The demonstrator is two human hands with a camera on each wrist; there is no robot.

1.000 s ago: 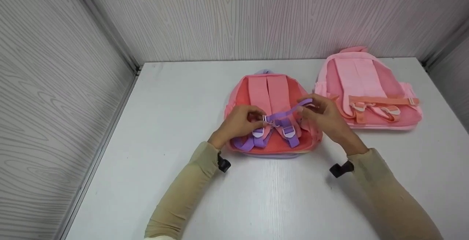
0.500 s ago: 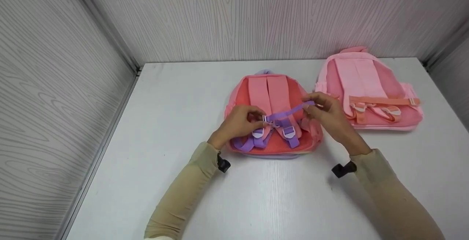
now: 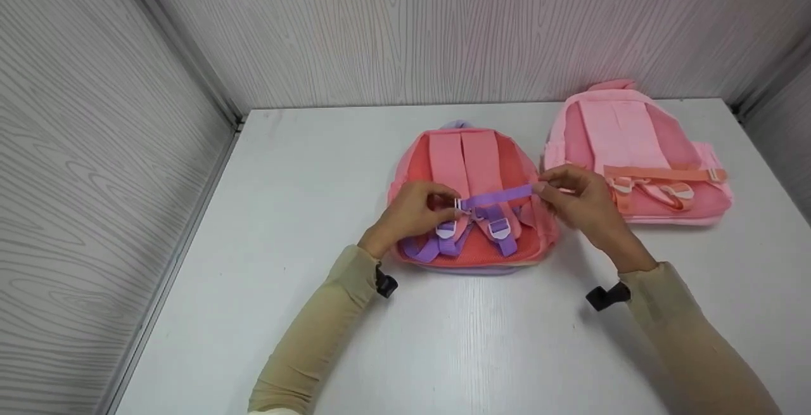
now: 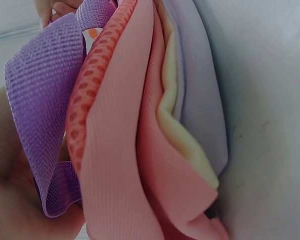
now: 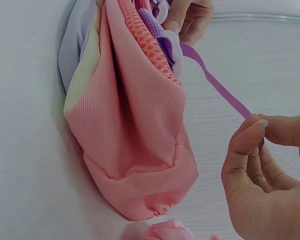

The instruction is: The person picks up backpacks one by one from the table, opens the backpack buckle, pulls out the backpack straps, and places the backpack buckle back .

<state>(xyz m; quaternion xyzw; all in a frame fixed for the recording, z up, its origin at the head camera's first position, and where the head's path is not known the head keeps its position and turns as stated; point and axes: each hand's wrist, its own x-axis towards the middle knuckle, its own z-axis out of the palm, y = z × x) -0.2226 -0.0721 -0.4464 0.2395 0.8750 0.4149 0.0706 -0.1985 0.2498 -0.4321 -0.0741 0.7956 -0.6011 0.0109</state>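
Note:
A small coral-pink backpack point(image 3: 418, 161) lies back side up on the white table, its two shoulder straps facing up. My left hand point(image 3: 415, 212) pinches a small white buckle point(image 3: 457, 204) over the lower middle of the pack. From that buckle a purple webbing strap point(image 3: 500, 196) runs to the right. Its far end is pinched between thumb and fingers of my right hand point(image 3: 580, 203); the right wrist view shows the strap point(image 5: 220, 90) raised off the bag. Below, purple webbing with white adjusters point(image 3: 500, 229) lies on the pack. A purple loop point(image 4: 45, 110) stands beside the left hand.
A lighter pink backpack point(image 3: 624, 130) with orange straps lies just right, partly behind my right hand. The white table point(image 3: 304, 168) meets grey wood-grain panels point(image 3: 380, 35) at the back and both sides.
My right hand has moved right and slightly down with the strap's end, leaving a longer, straighter length of purple webbing between the hands. My left hand has stayed at the buckle.

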